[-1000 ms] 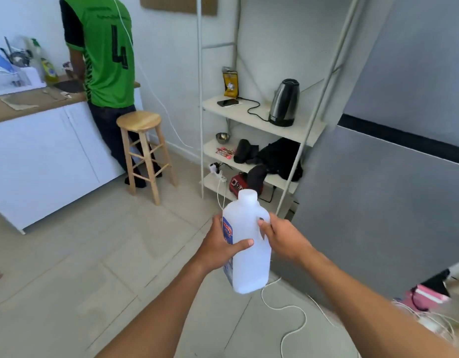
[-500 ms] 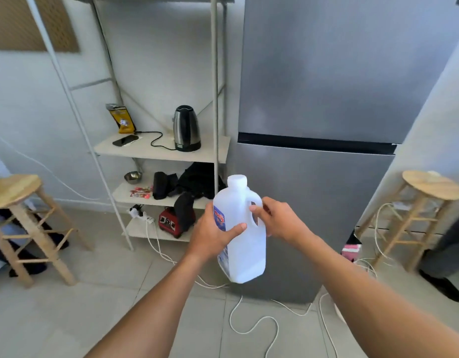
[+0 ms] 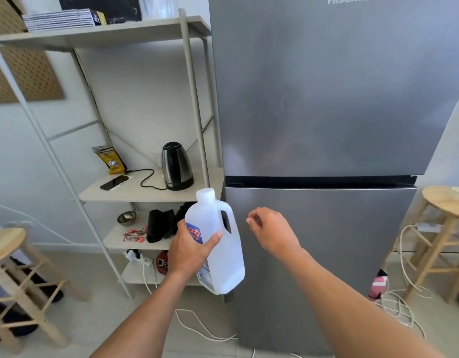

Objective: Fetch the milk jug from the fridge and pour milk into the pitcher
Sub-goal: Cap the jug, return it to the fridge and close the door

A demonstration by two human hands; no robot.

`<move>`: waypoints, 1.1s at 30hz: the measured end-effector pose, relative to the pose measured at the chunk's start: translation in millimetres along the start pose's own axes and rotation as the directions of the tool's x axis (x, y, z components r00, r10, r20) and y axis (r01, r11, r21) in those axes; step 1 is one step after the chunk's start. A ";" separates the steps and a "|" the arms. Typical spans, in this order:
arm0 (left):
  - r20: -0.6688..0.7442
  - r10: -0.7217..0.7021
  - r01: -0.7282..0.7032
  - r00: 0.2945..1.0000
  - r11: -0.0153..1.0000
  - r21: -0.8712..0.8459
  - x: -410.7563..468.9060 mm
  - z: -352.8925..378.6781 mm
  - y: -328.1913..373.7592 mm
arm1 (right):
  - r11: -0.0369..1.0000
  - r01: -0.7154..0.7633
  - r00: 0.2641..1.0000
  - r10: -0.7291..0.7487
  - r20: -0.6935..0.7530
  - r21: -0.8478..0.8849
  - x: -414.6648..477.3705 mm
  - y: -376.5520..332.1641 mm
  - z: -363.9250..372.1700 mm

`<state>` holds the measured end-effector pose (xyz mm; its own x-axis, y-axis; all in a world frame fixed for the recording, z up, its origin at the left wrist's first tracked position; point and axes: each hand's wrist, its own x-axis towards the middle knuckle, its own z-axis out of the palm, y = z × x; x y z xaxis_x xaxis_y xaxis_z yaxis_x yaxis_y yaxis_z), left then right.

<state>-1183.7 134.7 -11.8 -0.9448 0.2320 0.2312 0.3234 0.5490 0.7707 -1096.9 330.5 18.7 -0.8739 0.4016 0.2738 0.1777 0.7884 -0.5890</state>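
A white plastic milk jug [image 3: 224, 257] with a white cap and a blue and red label is held upright, slightly tilted, in my left hand [image 3: 191, 250], which wraps its side. My right hand [image 3: 271, 229] hovers just right of the jug's handle, apart from it, fingers loosely curled and holding nothing. Directly ahead stands the grey two-door fridge [image 3: 326, 112], both doors closed. No pitcher is in view.
A metal shelf unit [image 3: 145, 189] left of the fridge carries a black kettle [image 3: 176, 166], a phone [image 3: 114, 182], a yellow bag and a small bowl. Wooden stools stand at far left [image 3: 9, 257] and far right [image 3: 445, 228]. White cables [image 3: 399, 306] lie on the tiled floor.
My view has swung right and closer to the fridge. My right hand has let go of the jug's handle and moved right; my left hand still holds the jug.
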 end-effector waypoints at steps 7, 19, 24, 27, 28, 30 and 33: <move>-0.081 -0.063 0.069 0.995 0.995 0.068 45.6 24.1 -0.4 | 0.980 0.071 0.997 -0.069 0.016 -0.184 71.2 10.2 12.4; -0.110 -0.167 0.184 0.980 0.968 0.171 64.8 47.5 -3.6 | 0.904 0.071 0.997 -0.075 0.005 -0.421 124.8 23.9 41.6; -0.093 -0.178 0.193 0.980 0.963 0.186 67.4 52.0 -0.5 | 0.928 0.020 0.999 -0.035 -0.032 -0.373 130.5 23.0 41.2; -0.099 -0.176 0.191 0.979 0.966 0.174 66.9 51.4 -0.3 | 0.944 -0.022 0.997 -0.005 -0.082 -0.329 130.8 18.6 44.4; -0.100 -0.177 0.192 0.979 0.966 0.171 66.8 50.4 -0.9 | 0.944 -0.025 0.996 -0.006 -0.093 -0.330 130.7 18.2 45.6; -0.101 -0.175 0.189 0.979 0.968 0.163 66.9 48.4 -3.4 | 0.946 -0.029 0.992 -0.012 -0.124 -0.322 129.6 18.3 46.9; -0.102 -0.168 0.182 0.981 0.970 0.158 67.0 45.0 -9.9 | 0.946 -0.046 0.988 -0.005 -0.157 -0.321 129.5 19.4 48.6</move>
<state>-1247.8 181.0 -30.6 -0.9860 0.0540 0.1579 0.1499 0.7022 0.6960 -1228.7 375.2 5.7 -0.7932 0.4653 0.3928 0.3532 0.8770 -0.3257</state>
